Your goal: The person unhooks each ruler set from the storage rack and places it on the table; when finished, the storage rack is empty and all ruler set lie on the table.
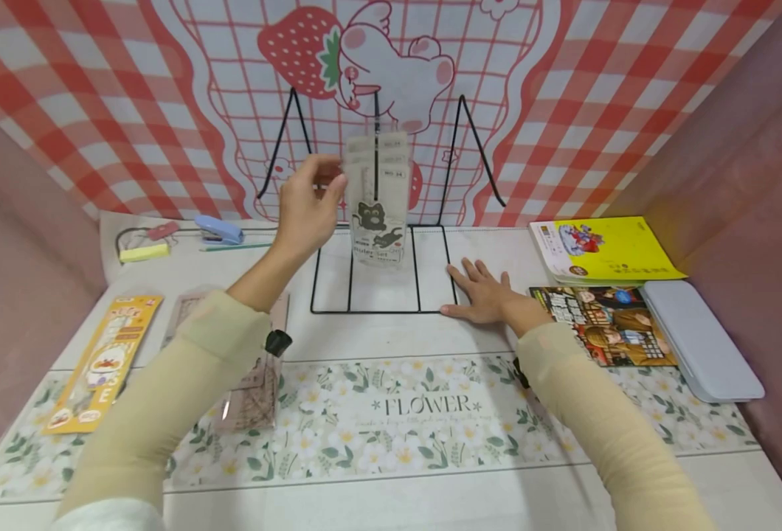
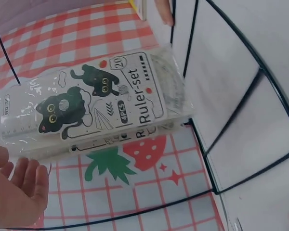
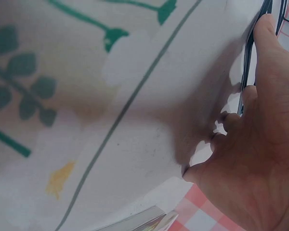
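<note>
Several clear-wrapped ruler sets (image 1: 379, 236) with black cat drawings hang one behind another on the middle hook of a black wire rack (image 1: 364, 312). At their upper left edge, my left hand (image 1: 308, 203) pinches a pack between thumb and fingers. In the left wrist view the front ruler set (image 2: 101, 98) hangs at a slant, with the left hand (image 2: 19, 192) beside its top end and the other fingers loosely curved. My right hand (image 1: 487, 291) lies spread on the table, fingertips and thumb at the right side of the rack's base wire.
Left: a blue stapler (image 1: 220, 230), a yellow stick (image 1: 144, 253), an orange package (image 1: 105, 361) and pink packs (image 1: 258, 398) partly under the left arm. Right: a yellow book (image 1: 623, 247), an illustrated booklet (image 1: 610, 324) and a pale case (image 1: 703, 339). Two side hooks (image 1: 477, 136) flank the middle one.
</note>
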Motion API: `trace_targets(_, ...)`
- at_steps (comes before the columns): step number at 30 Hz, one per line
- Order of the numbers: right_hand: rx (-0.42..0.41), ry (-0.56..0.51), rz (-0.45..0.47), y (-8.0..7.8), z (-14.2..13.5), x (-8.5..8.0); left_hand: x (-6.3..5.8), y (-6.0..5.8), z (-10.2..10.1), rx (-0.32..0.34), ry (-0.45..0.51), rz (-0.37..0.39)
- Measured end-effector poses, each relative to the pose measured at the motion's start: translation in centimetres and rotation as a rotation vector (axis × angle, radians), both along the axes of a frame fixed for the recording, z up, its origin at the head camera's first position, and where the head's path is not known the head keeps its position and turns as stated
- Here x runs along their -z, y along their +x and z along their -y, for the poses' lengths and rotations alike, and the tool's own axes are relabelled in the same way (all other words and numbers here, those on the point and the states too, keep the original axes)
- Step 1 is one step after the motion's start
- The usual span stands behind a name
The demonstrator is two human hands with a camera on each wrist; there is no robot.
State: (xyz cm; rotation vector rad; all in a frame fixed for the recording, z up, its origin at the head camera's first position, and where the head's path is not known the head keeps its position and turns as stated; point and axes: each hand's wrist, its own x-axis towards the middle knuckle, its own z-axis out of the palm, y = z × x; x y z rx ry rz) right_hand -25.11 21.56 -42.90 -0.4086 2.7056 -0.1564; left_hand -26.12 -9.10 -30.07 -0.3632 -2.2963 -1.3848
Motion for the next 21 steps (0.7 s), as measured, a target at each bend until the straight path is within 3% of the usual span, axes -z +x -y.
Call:
trace_targets(5, -0.002, -0.007, 0.003, 0.0, -0.1, -0.2, -0.5, -0.1, -0.5, -0.012, 0.055, 0.004)
trace_targets(11, -0.013, -0.012, -0.007, 0.1, 0.0, -0.2, -0.8, -0.1, -0.7, -0.061, 0.104, -0.085)
trace_targets(21, 0.004, -0.009, 0.0, 0.1, 0.0, -0.2, -1.0, -0.1, -1.2, -0.034, 0.136, -0.095)
